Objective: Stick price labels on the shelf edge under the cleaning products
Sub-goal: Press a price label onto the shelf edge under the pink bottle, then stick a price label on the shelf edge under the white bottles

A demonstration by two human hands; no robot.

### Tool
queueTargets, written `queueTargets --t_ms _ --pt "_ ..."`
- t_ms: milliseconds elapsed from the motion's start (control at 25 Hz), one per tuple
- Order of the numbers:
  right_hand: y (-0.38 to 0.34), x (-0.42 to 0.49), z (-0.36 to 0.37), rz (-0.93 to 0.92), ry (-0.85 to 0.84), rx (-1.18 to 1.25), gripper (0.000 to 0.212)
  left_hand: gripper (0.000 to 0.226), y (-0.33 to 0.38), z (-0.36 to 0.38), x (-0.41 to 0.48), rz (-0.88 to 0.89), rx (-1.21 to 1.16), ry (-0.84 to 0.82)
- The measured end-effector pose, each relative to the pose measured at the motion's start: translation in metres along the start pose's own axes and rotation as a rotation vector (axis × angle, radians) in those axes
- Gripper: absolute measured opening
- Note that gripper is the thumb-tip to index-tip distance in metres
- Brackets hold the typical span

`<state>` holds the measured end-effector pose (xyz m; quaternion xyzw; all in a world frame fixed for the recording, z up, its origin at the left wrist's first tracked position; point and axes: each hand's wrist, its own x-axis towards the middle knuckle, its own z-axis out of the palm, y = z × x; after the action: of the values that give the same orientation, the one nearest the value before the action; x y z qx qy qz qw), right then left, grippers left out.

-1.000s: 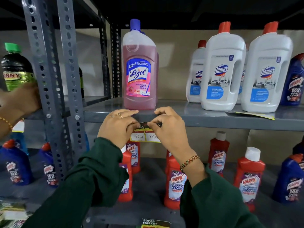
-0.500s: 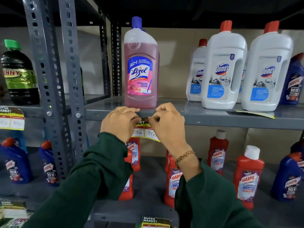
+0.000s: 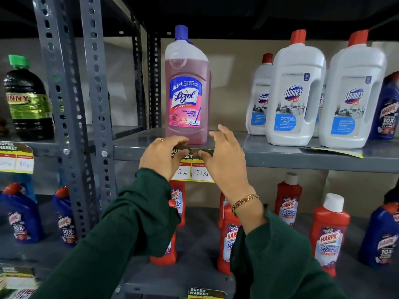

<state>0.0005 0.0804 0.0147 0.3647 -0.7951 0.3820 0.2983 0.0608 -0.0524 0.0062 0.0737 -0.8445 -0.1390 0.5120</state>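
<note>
A yellow price label (image 3: 199,172) with a dark "Super Market" header hangs on the grey shelf edge (image 3: 302,161), right under the pink Lizol bottle (image 3: 186,93). It reads 150 and 75 in handwriting. My left hand (image 3: 160,157) pinches the label's top left corner against the edge and covers part of it. My right hand (image 3: 224,160) is at the label's right side, fingers spread and lifted, thumb by the header. Both sleeves are dark green.
White Domex bottles (image 3: 295,93) stand to the right, with a loose label (image 3: 330,151) lying flat in front of them. Another label (image 3: 17,160) hangs on the left shelf under a dark bottle (image 3: 28,100). Red Harpic bottles (image 3: 328,231) fill the lower shelf. Grey slotted posts (image 3: 71,104) stand left.
The label now hangs flatter on the edge with its header showing. My right hand has opened and its fingers have lifted off. The other person's hand at far left is gone.
</note>
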Motion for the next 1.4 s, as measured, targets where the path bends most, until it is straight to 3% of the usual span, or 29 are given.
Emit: queueTargets --t_ms 120,200,480,640,800,920,1000,1080,1200,1320,1400 --pt "0.007 0.005 0.002 -0.007 -0.060 -0.178 0.045 0.034 -0.005 0.012 -0.002 0.085 0.061 0.002" --pt "0.010 0.006 0.000 -0.016 -0.067 -0.239 0.045 0.035 -0.008 0.016 -0.003 0.071 0.098 0.030" --pt "0.021 0.021 -0.013 0.020 -0.232 -0.080 0.017 0.019 -0.020 -0.001 0.002 0.075 -0.061 -0.059" --pt "0.024 0.023 -0.017 -0.007 -0.261 -0.047 0.023 0.026 -0.022 -0.006 0.000 0.145 -0.121 -0.039" --pt "0.030 0.021 -0.037 -0.085 -0.348 0.038 0.029 0.041 -0.010 -0.004 0.005 0.017 -0.157 -0.013" --pt "0.065 0.029 -0.074 -0.101 -0.225 -0.050 0.028 0.035 0.013 0.007 0.016 -0.062 -0.206 0.173" --pt "0.103 0.035 -0.105 -0.054 -0.104 -0.236 0.029 0.032 0.042 0.024 0.022 0.003 -0.132 0.244" --pt "0.144 0.040 -0.134 0.062 -0.082 -0.426 0.032 0.035 0.085 0.051 0.022 0.174 -0.063 0.199" --pt "0.190 0.045 -0.158 0.199 -0.199 -0.524 0.023 0.042 0.148 0.101 0.015 0.333 0.051 -0.014" --pt "0.215 0.043 -0.168 0.223 -0.451 -0.531 0.033 0.040 0.188 0.141 0.005 0.340 0.253 -0.148" --pt "0.215 0.038 -0.170 0.183 -0.491 -0.496 0.033 0.036 0.197 0.152 0.001 0.270 0.338 -0.163"
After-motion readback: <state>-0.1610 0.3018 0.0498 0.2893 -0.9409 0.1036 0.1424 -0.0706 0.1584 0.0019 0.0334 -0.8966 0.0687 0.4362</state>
